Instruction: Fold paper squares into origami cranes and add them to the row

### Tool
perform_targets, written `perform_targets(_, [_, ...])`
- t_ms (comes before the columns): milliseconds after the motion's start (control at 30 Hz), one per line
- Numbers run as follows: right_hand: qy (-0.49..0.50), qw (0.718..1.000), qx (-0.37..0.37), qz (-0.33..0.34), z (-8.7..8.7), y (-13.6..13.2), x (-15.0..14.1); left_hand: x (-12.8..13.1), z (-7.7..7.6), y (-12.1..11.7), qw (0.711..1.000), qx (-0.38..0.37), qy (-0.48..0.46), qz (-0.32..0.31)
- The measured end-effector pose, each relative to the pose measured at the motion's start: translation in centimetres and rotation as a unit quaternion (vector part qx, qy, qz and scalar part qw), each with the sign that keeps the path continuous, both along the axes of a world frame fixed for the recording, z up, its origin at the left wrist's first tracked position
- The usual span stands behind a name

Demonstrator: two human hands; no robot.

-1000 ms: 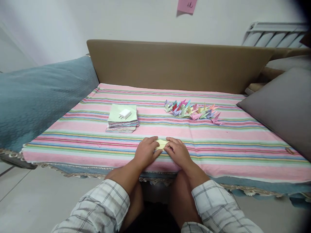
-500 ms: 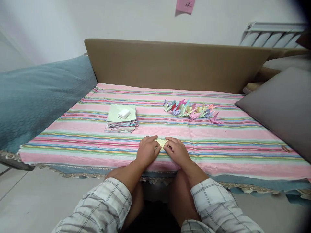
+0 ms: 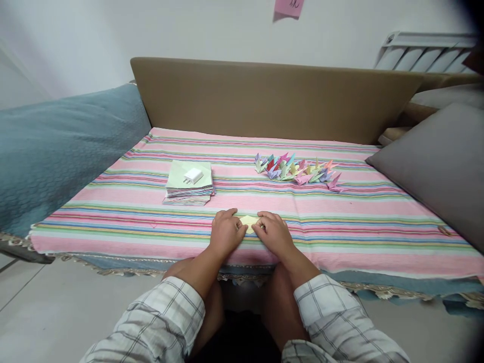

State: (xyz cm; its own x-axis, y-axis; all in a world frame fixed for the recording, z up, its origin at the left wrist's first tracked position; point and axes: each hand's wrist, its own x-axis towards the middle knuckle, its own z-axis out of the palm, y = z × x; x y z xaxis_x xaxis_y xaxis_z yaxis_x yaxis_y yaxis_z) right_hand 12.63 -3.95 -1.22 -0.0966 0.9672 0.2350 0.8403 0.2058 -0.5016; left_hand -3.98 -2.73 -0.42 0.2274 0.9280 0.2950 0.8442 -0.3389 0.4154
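A small piece of folded pale yellow paper [image 3: 249, 222] lies on the striped cloth near its front edge. My left hand [image 3: 227, 229] grips its left side, with thumb and fingers pressed at the paper. On the other side my right hand [image 3: 275, 231] pinches the right part of the same paper, its thumb near the lower edge. Both hands partly cover the paper, so its full shape is hidden. Beyond them, several folded paper cranes [image 3: 298, 170] in many colours sit grouped at the back right.
To the left stands a stack of square paper [image 3: 189, 194] with a white charger plug [image 3: 193, 176] on top. A grey cushion [image 3: 434, 166] borders the right, a blue-covered armrest [image 3: 71, 151] the left. A brown backrest [image 3: 264, 101] rises behind the striped cloth [image 3: 124, 242].
My left hand has shifted slightly left, and my right hand a little too. More of the yellow paper shows between them. The paper stack and cranes stay in place.
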Motion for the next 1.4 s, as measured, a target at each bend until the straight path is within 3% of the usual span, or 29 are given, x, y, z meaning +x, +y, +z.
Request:
perform_targets(633, [-0.018,0.999,0.014,-0.025,-0.2,0.0,-0.6,0.2,-0.1,0.3,1.000,-0.010,0.002,0.014])
perform_targets(1000, [0.021,0.999,0.005,-0.028,-0.5,0.3,-0.3,-0.7,0.1,0.4,0.998,-0.029,-0.046,-0.020])
perform_targets(1400, [0.047,0.998,0.033,-0.004,-1.1,0.3,0.2,-0.6,0.0,0.1,0.997,-0.050,0.059,-0.029])
